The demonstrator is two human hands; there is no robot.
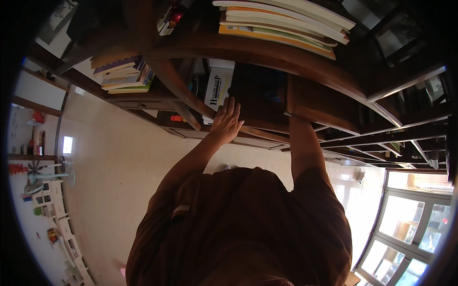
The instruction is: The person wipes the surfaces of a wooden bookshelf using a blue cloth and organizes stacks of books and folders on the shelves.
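Observation:
My left hand (227, 121) lies with its fingers extended at the shelf edge, against the lower end of a white box (217, 85) that bears dark lettering. The box stands inside a compartment of the dark wooden bookshelf (250, 48). My right forearm reaches up into the shelf at the right of that compartment, and the right hand is hidden behind a wooden panel (311, 102). What the right hand touches cannot be seen. Between the box and the panel the compartment is dark, with a faint bluish thing (273, 95) deep inside.
A stack of books (282, 26) lies on the shelf above. Another pile of books (123, 75) is at the left, over a drawer (143, 104). Orange flowers (176, 118) sit low on a shelf. Fans (34, 182) and a white cabinet (53, 200) stand far left; glazed doors (400, 221) are far right.

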